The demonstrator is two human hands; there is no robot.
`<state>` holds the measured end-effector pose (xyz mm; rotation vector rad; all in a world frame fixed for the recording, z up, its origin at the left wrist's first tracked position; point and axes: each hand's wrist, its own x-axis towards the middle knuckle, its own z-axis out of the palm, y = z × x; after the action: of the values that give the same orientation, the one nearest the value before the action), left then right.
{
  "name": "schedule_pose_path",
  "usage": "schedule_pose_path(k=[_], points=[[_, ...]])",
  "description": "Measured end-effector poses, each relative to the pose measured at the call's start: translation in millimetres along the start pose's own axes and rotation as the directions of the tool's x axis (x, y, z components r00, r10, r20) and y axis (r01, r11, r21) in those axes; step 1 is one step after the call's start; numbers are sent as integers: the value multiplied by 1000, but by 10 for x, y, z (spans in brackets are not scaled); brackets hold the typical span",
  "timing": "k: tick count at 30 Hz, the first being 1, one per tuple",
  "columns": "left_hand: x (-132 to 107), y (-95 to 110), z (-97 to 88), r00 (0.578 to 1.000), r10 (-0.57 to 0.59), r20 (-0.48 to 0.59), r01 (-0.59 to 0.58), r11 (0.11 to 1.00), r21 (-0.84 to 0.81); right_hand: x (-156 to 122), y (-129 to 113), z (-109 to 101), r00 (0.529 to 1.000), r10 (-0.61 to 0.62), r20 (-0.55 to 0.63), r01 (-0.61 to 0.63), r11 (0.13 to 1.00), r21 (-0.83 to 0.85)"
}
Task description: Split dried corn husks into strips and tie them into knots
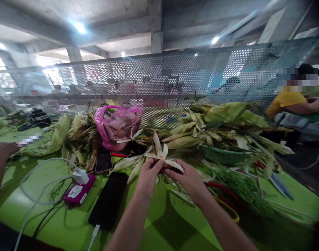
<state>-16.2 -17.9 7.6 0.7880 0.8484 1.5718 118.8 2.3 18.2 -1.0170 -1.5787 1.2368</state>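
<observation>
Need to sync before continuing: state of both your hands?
Left hand: closed, holding the pale, star-shaped corn-husk piece.
Right hand: closed, holding the same piece.

Near tabletop [172, 219] gives room; husks [222, 115] block beyond.

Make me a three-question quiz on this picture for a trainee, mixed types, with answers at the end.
1. Fill in: the left hand and the right hand hold pale ____.
2. True or false: a white adapter sits on the purple socket.
3. Which has a white cable plugged into its near end?
A. pink bag
B. big phone
C. green basket

Key:
1. husk strips
2. True
3. B
</observation>
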Motion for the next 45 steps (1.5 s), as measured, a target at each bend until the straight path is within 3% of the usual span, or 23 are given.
schedule_pose_path(k=[6, 10, 13, 16, 19, 23, 26, 31, 33, 37, 40, 45], points=[[-8, -21, 8, 999, 5, -52, -10, 995, -98, -18, 22, 149, 997, 78, -18, -72, 973, 221], [-28, -32, 40, 997, -19, -74, 1, 972, -234, -57, 51, 209, 964, 225, 138, -264, 830, 491], [-28, -27, 44, 997, -38, -65, 20, 966, -259, -67, 87, 201, 938, 270, 219, -347, 756, 555], [-9, -21, 12, 999, -16, -42, 7, 979, -206, -46, 104, 145, 957, 225, 181, -286, 825, 487], [5, -13, -27, 1000, 0, -28, -3, 992, -128, -24, 81, 83, 986, 148, 71, -164, 921, 354], [-1, 2, -31, 1000, 5, -21, -6, 999, -48, -23, 21, 64, 997, 73, -30, -66, 978, 200], [-8, -11, -5, 999, 28, -39, -30, 998, -60, -39, 6, 120, 997, 67, -43, -59, 983, 175], [-6, -68, 14, 997, 34, -74, -46, 985, -164, -74, 49, 256, 966, 259, 12, -237, 862, 449], [-2, -71, 13, 997, 28, -71, -41, 983, -180, -75, 47, 257, 960, 276, 55, -269, 842, 468], [6, -34, 17, 995, 47, -83, -54, 995, -84, -46, -23, 126, 995, 100, -24, -93, 972, 216], [9, -15, 21, 996, 66, -67, -65, 998, 11, -22, -61, 1, 997, 3, -79, 0, 1000, 28], [0, -27, 25, 997, 73, -3, -73, 996, 57, 12, -26, -89, 997, -6, -78, 8, 1000, 23]])
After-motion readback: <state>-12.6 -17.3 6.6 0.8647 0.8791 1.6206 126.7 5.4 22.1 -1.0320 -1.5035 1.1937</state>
